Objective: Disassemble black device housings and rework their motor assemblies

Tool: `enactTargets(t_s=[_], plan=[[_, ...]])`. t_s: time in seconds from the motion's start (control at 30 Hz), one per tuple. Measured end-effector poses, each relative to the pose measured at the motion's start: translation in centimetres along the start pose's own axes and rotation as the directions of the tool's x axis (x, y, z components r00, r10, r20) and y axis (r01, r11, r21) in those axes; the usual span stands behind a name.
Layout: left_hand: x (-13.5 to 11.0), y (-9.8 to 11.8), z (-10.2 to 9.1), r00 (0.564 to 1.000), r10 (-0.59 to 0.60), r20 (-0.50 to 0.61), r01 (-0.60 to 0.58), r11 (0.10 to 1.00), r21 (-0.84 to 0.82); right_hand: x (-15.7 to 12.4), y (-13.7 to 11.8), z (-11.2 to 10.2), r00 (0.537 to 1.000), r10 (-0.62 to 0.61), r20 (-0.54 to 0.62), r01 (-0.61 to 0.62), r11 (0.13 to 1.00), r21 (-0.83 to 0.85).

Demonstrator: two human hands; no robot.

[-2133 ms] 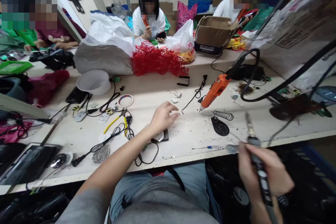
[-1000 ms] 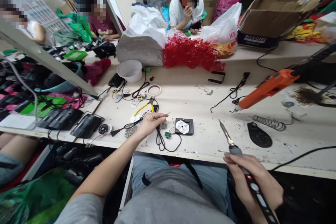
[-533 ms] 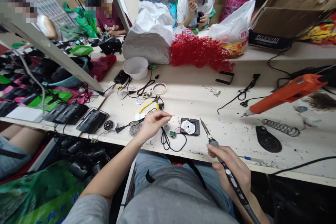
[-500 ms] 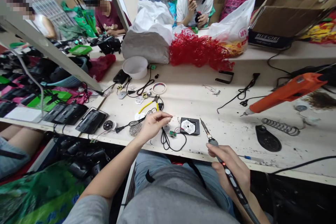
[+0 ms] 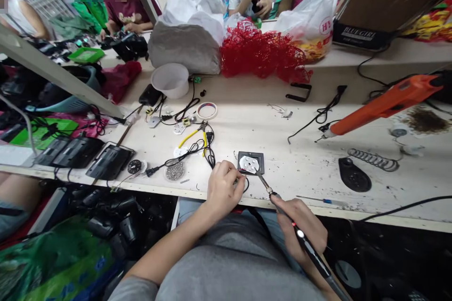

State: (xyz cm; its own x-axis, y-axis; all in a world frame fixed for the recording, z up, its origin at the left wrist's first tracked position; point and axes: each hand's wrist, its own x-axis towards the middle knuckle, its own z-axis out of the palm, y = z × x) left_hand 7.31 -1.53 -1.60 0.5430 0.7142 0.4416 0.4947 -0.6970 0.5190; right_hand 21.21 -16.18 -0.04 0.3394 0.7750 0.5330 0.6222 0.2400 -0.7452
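My right hand (image 5: 302,228) is wrapped around a soldering iron (image 5: 312,249) with a small lit red light on its handle. The iron's tip touches or nearly touches the lower edge of a white octagonal plate (image 5: 248,163). This plate lies in a black square holder (image 5: 262,162) near the bench's front edge. Just left of the holder, my left hand (image 5: 226,186) is closed, thumb and forefinger pinching a thin wire close to the plate. The wire's far end is hard to make out. The small green circuit board is hidden now, apparently behind my left hand.
Yellow-handled cutters (image 5: 189,137), a roll of tape (image 5: 207,111) and a dish of small metal parts (image 5: 174,170) lie to the left. On the right are an orange electric screwdriver (image 5: 384,106), a spring (image 5: 373,159) and a screwdriver (image 5: 326,201). Co-workers sit across the bench.
My left hand has come down and right to the plate's edge. The soldering iron's tip has moved left onto or near the plate. The view has tilted slightly downward.
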Motion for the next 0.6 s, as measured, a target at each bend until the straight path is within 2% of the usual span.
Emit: enactTargets(t_s=[0.1, 0.2, 0.27, 0.43, 0.6], plan=[[-0.1, 0.3, 0.8, 0.993, 0.060, -0.098, -0.058, 0.998, 0.025, -0.4, 0.3, -0.3, 1.000, -0.002, -0.009, 0.002, 1.000, -0.007], [-0.2, 0.2, 1.4, 0.985, 0.096, -0.143, -0.095, 0.995, 0.015, -0.6, 0.6, -0.6, 0.999, 0.000, 0.036, 0.000, 1.000, -0.009], [-0.3, 0.0, 1.7, 0.984, 0.107, -0.143, -0.109, 0.994, -0.007, -0.6, 0.8, -0.6, 0.998, 0.012, 0.055, -0.012, 1.000, -0.009], [-0.4, -0.3, 1.9, 0.990, 0.084, -0.113, -0.089, 0.995, -0.037, -0.6, 1.5, 0.2, 1.000, -0.009, -0.013, 0.009, 1.000, 0.020], [-0.6, -0.2, 1.9, 0.990, 0.082, -0.115, -0.086, 0.996, -0.036, 0.1, 1.5, 0.6, 1.000, 0.006, -0.007, -0.006, 1.000, 0.014]])
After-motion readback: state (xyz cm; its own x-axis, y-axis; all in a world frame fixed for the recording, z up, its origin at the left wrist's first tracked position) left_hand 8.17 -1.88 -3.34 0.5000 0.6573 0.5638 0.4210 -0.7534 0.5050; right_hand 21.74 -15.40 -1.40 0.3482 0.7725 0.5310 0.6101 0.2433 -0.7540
